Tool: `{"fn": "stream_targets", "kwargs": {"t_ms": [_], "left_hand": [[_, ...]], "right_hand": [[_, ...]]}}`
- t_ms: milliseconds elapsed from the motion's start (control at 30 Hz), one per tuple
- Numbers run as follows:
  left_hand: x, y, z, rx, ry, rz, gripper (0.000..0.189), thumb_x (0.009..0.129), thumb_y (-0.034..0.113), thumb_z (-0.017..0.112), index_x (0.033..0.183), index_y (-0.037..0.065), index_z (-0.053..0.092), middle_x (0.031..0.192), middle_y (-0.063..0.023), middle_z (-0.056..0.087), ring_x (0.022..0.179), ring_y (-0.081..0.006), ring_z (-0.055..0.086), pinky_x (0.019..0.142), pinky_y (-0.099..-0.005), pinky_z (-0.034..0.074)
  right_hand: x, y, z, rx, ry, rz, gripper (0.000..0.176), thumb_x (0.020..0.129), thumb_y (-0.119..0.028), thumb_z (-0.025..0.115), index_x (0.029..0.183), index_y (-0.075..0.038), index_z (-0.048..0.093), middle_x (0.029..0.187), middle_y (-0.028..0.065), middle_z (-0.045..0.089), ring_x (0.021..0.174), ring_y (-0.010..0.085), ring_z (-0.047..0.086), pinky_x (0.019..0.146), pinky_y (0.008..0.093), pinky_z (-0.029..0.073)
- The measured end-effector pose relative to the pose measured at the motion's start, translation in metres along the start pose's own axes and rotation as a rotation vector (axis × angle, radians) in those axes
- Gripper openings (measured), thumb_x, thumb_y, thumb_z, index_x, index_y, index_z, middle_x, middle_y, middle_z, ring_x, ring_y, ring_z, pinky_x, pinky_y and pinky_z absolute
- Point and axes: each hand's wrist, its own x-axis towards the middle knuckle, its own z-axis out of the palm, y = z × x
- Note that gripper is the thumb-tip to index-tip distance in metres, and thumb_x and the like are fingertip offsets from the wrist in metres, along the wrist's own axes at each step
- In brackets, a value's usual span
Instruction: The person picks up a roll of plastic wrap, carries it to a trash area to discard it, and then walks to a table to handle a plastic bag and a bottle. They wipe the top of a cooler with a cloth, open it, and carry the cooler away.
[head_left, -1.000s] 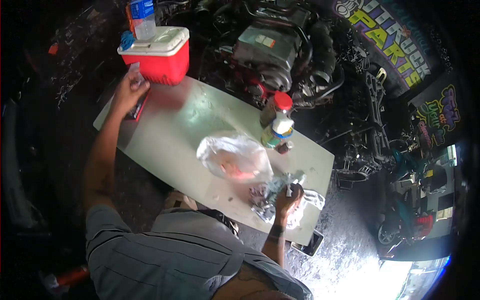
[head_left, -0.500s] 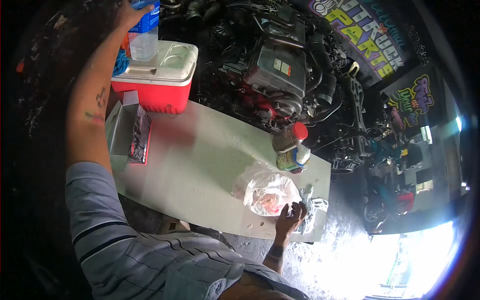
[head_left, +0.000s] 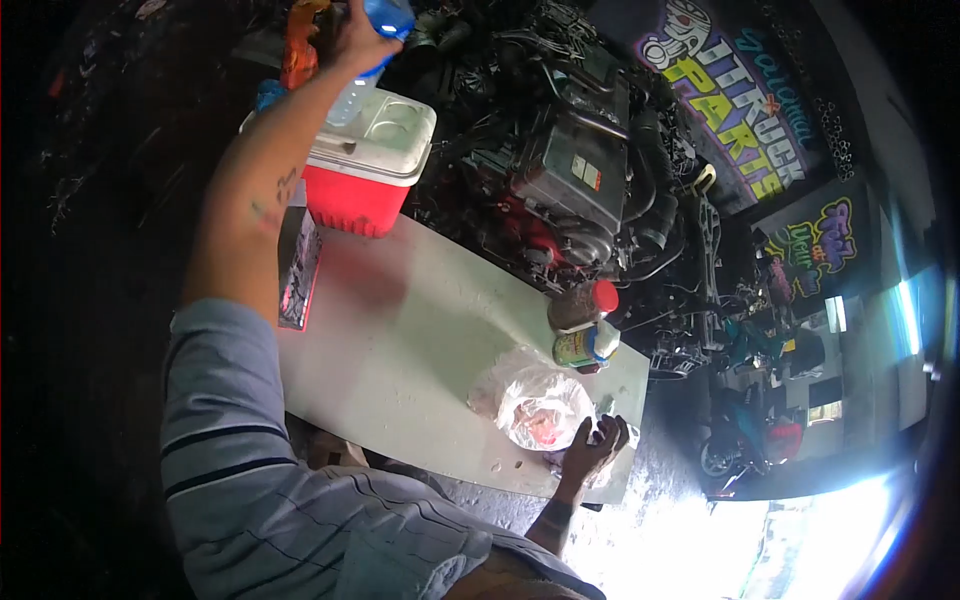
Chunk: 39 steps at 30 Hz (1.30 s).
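Observation:
My left hand (head_left: 362,48) is wrapped round a clear plastic bottle with a blue label (head_left: 352,98), which leans over the white lid of a red cooler (head_left: 365,200). The bottle's lower end overlaps the lid in this view. Behind my left wrist is an orange item (head_left: 299,45). At the near right end of the table, my right hand (head_left: 596,450) has its fingers spread and half curled, holding nothing. Its fingertips are beside a crumpled clear plastic bag (head_left: 535,400) with something reddish inside.
A jar with a red lid (head_left: 580,303) and a labelled tub (head_left: 575,347) stand at the far edge of the pale table (head_left: 400,350). An open box (head_left: 300,270) sits by the cooler, partly behind my left arm. Engine parts (head_left: 575,165) crowd the area beyond.
My left hand has shifted right in view, and the bottle now tilts instead of standing upright. The whole scene has turned slightly with my head. My right hand remains beside the bag.

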Motion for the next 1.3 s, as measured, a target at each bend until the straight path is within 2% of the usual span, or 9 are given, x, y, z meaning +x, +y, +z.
{"fn": "stream_targets", "kwargs": {"t_ms": [67, 200, 600, 867, 933, 1033, 1167, 1200, 1300], "left_hand": [[-0.004, -0.021, 0.03, -0.588, -0.331, 0.1, 0.084, 0.056, 0.03, 0.08, 0.126, 0.009, 0.037, 0.128, -0.0215, 0.036, 0.124, -0.0377, 0.031, 0.099, -0.0476, 0.031], [-0.094, 0.012, -0.034, -0.387, -0.105, 0.616, 0.085, 0.052, 0.018, 0.076, 0.124, 0.007, 0.034, 0.114, -0.0205, 0.042, 0.109, -0.0388, 0.04, 0.092, -0.0472, 0.034], [-0.444, -0.025, -0.123, -0.636, -1.103, 0.592, 0.084, 0.054, 0.026, 0.079, 0.124, 0.007, 0.035, 0.116, -0.0206, 0.043, 0.109, -0.0394, 0.041, 0.091, -0.0473, 0.038], [-0.423, -0.023, -0.172, -0.463, -1.664, 0.668, 0.089, 0.063, 0.038, 0.076, 0.136, 0.015, 0.029, 0.134, -0.0215, 0.03, 0.121, -0.0403, 0.034, 0.096, -0.0493, 0.034], [-0.392, -0.038, -0.16, -0.528, -1.669, 0.697, 0.088, 0.063, 0.036, 0.075, 0.135, 0.015, 0.03, 0.135, -0.0217, 0.028, 0.122, -0.0407, 0.033, 0.096, -0.0501, 0.034], [-0.292, -0.071, -0.108, -0.726, -1.029, 0.86, 0.082, 0.066, 0.027, 0.074, 0.134, 0.01, 0.032, 0.136, -0.0219, 0.03, 0.125, -0.0366, 0.032, 0.099, -0.0483, 0.031], [-0.072, -0.119, -0.025, -0.763, -0.547, 0.169, 0.072, 0.067, 0.018, 0.073, 0.127, 0.004, 0.037, 0.119, -0.0187, 0.046, 0.11, -0.0358, 0.045, 0.095, -0.0436, 0.036], [-0.015, -0.122, -0.025, -0.5, -0.228, 0.434, 0.073, 0.067, 0.019, 0.074, 0.128, 0.004, 0.036, 0.118, -0.0194, 0.047, 0.108, -0.0346, 0.047, 0.094, -0.0428, 0.038], [0.105, -0.154, 0.012, -0.288, -0.178, 0.128, 0.09, 0.058, 0.038, 0.081, 0.129, 0.004, 0.036, 0.125, -0.0233, 0.044, 0.115, -0.0333, 0.045, 0.094, -0.0413, 0.038]], "right_hand": [[0.0, -0.003, 0.004, -0.007, -0.018, -0.019, 0.031, 0.078, -0.009, 0.063, 0.104, 0.001, 0.051, 0.11, 0.0118, 0.045, 0.082, 0.0208, 0.055, 0.065, 0.0299, 0.049], [0.002, -0.002, 0.016, 0.206, -0.011, -0.014, 0.025, 0.075, -0.005, 0.063, 0.098, 0.0, 0.054, 0.112, 0.0139, 0.045, 0.085, 0.0214, 0.055, 0.067, 0.0286, 0.05], [-0.039, 0.022, 0.025, 0.381, -0.45, -0.03, 0.033, 0.073, -0.006, 0.065, 0.103, -0.002, 0.052, 0.11, 0.0143, 0.045, 0.082, 0.0217, 0.055, 0.066, 0.0302, 0.05], [-0.067, -0.008, 0.044, 0.438, -0.415, -0.031, 0.033, 0.073, -0.006, 0.068, 0.102, -0.002, 0.053, 0.109, 0.0119, 0.05, 0.072, 0.0176, 0.059, 0.061, 0.0267, 0.051], [-0.075, -0.025, 0.053, 0.391, -0.417, -0.046, 0.034, 0.073, -0.005, 0.068, 0.103, -0.002, 0.053, 0.108, 0.0124, 0.051, 0.07, 0.0166, 0.059, 0.06, 0.0265, 0.051], [-0.088, -0.036, 0.061, 0.337, -0.357, 0.134, 0.036, 0.07, -0.01, 0.073, 0.101, -0.004, 0.056, 0.108, 0.0103, 0.051, 0.075, 0.0168, 0.058, 0.065, 0.028, 0.05], [-0.095, -0.04, 0.053, 0.065, -0.012, 0.156, 0.028, 0.075, -0.003, 0.064, 0.101, -0.001, 0.053, 0.107, 0.011, 0.048, 0.069, 0.0152, 0.058, 0.055, 0.0244, 0.05], [-0.097, -0.046, 0.048, 0.008, 0.045, 0.208, 0.026, 0.076, -0.003, 0.064, 0.1, 0.0, 0.053, 0.106, 0.0113, 0.049, 0.069, 0.0156, 0.058, 0.054, 0.0243, 0.05], [-0.093, -0.073, 0.03, -0.02, 0.123, 0.264, 0.017, 0.078, -0.004, 0.061, 0.093, 0.001, 0.057, 0.102, 0.0104, 0.053, 0.069, 0.016, 0.057, 0.054, 0.0255, 0.049]]}}
